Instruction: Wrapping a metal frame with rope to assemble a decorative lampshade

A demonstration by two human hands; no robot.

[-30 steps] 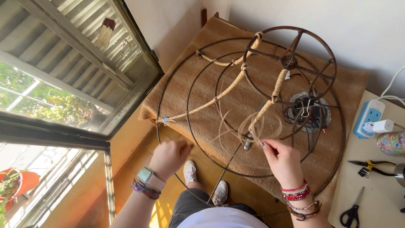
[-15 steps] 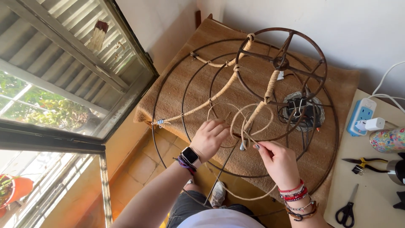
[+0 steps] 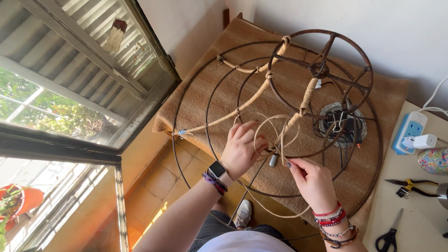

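A rusty metal wire frame [image 3: 322,70] of concentric rings and spokes stands on a brown woven mat [image 3: 210,93]. Some spokes are wrapped in tan jute twine [image 3: 305,95]. My left hand [image 3: 242,149], with a watch on its wrist, reaches into the frame and grips a loop of the loose twine [image 3: 268,128] beside a half-wrapped spoke. My right hand [image 3: 312,179], with several bracelets, pinches the twine just below the end of that spoke's wrapping. A slack length of twine hangs under both hands.
A table at the right bears a blue power strip [image 3: 408,130], pliers [image 3: 410,184], black scissors [image 3: 389,235] and a patterned cup [image 3: 434,158]. A binder clip [image 3: 343,116] hangs inside the frame. A window [image 3: 70,93] is at the left; my shoes [image 3: 242,212] rest on the tiled floor.
My left hand came up from low left into the frame and took hold of the twine loop. My right hand stayed at the spoke, and the twine now sags below.
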